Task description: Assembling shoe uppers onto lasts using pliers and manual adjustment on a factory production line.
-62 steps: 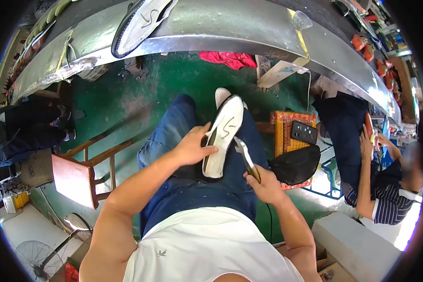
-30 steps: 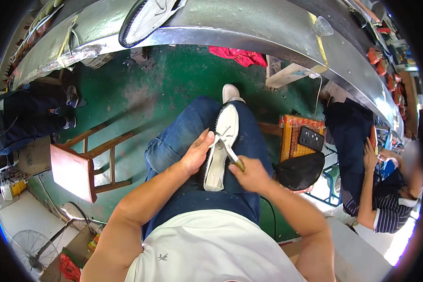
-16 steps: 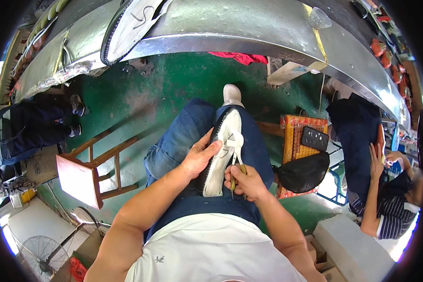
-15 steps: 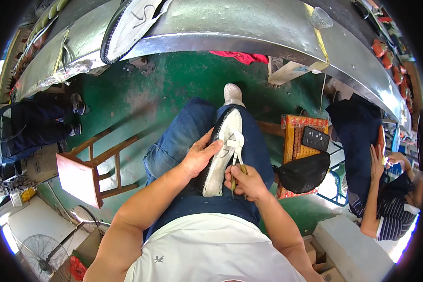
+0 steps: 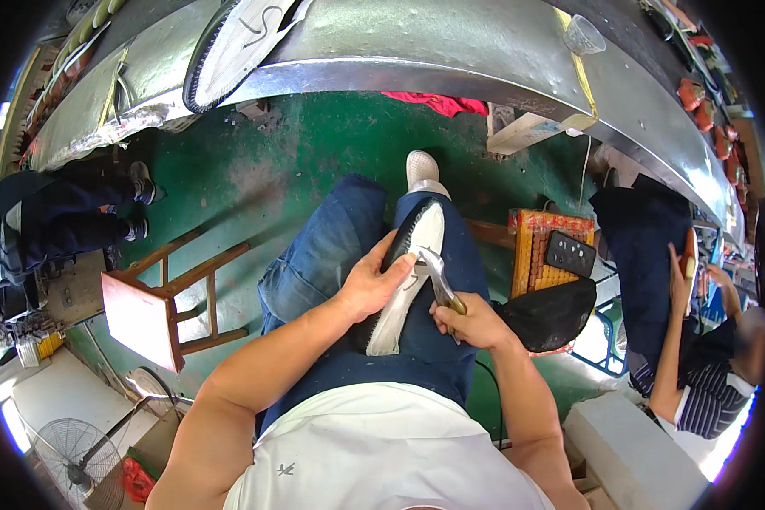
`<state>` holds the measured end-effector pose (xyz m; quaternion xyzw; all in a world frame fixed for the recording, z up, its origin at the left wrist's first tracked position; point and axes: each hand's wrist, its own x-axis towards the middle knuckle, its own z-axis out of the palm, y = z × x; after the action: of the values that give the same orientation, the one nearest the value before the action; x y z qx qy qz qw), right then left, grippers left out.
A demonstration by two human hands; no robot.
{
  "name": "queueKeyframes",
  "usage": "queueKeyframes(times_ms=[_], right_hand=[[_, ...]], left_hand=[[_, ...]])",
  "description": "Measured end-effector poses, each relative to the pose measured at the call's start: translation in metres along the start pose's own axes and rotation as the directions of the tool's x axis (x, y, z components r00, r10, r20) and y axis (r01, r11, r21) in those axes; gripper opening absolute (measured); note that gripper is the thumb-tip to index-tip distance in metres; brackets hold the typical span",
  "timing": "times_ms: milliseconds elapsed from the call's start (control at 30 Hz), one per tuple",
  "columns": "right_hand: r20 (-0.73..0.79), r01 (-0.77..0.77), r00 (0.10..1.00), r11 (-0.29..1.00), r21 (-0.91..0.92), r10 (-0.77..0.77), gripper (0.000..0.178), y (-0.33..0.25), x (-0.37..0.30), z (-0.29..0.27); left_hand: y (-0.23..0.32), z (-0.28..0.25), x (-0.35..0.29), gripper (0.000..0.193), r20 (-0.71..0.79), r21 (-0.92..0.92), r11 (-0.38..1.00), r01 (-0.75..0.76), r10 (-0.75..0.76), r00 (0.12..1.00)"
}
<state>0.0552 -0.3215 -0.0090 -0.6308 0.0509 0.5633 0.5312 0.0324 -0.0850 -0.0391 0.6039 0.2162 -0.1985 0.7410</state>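
Observation:
A shoe upper with a whitish sole face (image 5: 408, 289) and a black, jagged edge lies sole-up along my lap, its toe pointing away from me. Gripping its left side is my left hand (image 5: 372, 279), the thumb pressed on the pale face. My right hand (image 5: 473, 321) is closed around the handles of metal pliers (image 5: 436, 276). Their head touches or hovers just over the shoe's middle, close to my left thumb; contact is hard to judge. The fingers under the shoe are hidden.
A metal-topped bench (image 5: 416, 42) spans the far side, bearing a similar shoe piece (image 5: 240, 53) and a clear cup (image 5: 583, 34). A wooden stool (image 5: 144, 319) stands left. At right are a beaded seat (image 5: 531, 255), a black pouch (image 5: 551, 314) and a co-worker (image 5: 697, 374).
The pliers have tilted and their handles have come together. My right hand has shifted slightly right, while my left hand keeps its hold on the shoe upper.

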Motion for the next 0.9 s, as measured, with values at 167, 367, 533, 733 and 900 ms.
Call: queueKeyframes(times_ms=[167, 367, 533, 733, 900], right_hand=[[0.322, -0.138, 0.945, 0.96, 0.242, 0.055, 0.042, -0.001, 0.004, -0.035], [-0.036, -0.065, 0.998, 0.908, -0.415, 0.055, 0.043, -0.057, -0.032, -0.018], [-0.14, 0.075, 0.98, 0.91, -0.408, -0.144, 0.044, -0.065, -0.033, -0.015], [-0.155, 0.107, 0.95, 0.746, -0.657, -0.272, 0.046, -0.074, -0.005, -0.005], [-0.164, 0.176, 0.928, 0.783, -0.597, -0.334, 0.042, -0.058, -0.016, 0.001]], left_hand=[[0.013, 0.003, 0.005, 0.067, 0.019, 0.071, 0.994, 0.089, -0.09, 0.996], [0.028, -0.003, 0.01, 0.062, -0.005, 0.196, 0.962, 0.193, -0.195, 0.981], [0.035, -0.005, 0.01, 0.061, 0.019, 0.229, 0.947, 0.227, -0.237, 0.971], [0.034, -0.005, 0.011, 0.062, 0.005, 0.35, 0.903, 0.25, -0.269, 0.963], [0.032, -0.014, 0.015, 0.061, 0.139, 0.293, 0.915, 0.276, -0.326, 0.935]])
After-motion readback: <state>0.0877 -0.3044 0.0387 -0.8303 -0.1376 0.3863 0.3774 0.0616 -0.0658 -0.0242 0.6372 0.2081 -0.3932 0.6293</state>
